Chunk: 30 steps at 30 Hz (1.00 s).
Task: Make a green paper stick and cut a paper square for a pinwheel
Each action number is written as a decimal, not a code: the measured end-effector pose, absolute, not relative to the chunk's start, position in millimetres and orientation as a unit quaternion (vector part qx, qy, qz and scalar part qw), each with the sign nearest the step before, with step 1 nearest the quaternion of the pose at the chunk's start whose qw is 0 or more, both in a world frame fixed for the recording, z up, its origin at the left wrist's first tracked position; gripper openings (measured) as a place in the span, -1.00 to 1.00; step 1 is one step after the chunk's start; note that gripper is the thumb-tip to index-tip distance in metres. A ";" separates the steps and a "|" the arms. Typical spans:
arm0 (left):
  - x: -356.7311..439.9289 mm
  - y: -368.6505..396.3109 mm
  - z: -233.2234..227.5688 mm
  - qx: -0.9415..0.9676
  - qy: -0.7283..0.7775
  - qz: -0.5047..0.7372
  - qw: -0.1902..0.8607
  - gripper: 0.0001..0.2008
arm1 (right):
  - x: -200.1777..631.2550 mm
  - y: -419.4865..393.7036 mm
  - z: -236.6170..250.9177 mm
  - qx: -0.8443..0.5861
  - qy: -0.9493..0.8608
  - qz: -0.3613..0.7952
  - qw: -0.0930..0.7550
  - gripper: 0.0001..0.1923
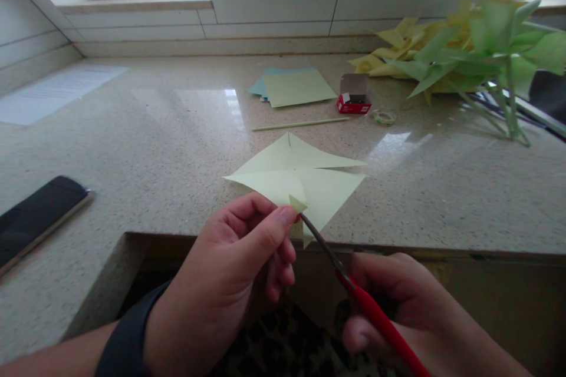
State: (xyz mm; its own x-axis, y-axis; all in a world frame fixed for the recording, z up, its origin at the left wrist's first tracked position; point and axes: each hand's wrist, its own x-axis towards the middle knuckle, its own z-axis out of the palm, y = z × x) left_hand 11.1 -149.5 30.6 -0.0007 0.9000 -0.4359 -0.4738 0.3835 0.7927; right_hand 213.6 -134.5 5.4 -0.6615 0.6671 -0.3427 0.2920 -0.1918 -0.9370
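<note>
A pale yellow-green square of paper (pixel 269 168) lies with one corner towards me at the counter's front edge. Slits run inwards from its right and near corners, and a short line marks the far corner. My left hand (pixel 247 253) pinches a small folded tip of the paper between thumb and forefinger. My right hand (pixel 411 294) grips red-handled scissors (pixel 375 319), whose blades look closed together. Their tip touches or nearly touches the paper beside my left thumb; exactly how they meet is hidden.
Behind the paper are a thin stick (pixel 300 124), stacked coloured sheets (pixel 298 87), a small red box (pixel 354 105) and a tape roll (pixel 384 117). Green and yellow paper pinwheels (pixel 481 47) lie at right. A phone (pixel 42 218) and a printed sheet (pixel 57 91) lie at left.
</note>
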 end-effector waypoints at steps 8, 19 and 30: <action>12.3 -148.9 31.9 0.202 0.481 0.531 0.668 -0.72 | 203.9 -140.0 -5.3 -0.399 -0.653 0.611 0.202 -0.45; 12.1 -152.5 33.0 0.197 0.479 0.534 0.668 -0.69 | 199.0 -146.5 -17.5 -0.403 -0.684 0.557 0.243 -0.51; 11.3 -148.9 32.0 0.221 0.500 0.532 0.646 -0.71 | 196.3 -147.9 -19.2 -0.424 -0.700 0.526 0.233 -0.46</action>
State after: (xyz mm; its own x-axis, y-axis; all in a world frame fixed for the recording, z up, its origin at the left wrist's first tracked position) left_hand 11.3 -148.9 32.0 -0.0661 0.9093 -0.4109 -0.4664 0.3359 0.8183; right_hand 196.3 -147.9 -19.2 -0.5324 0.8380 -0.1194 0.3481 0.0881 -0.9333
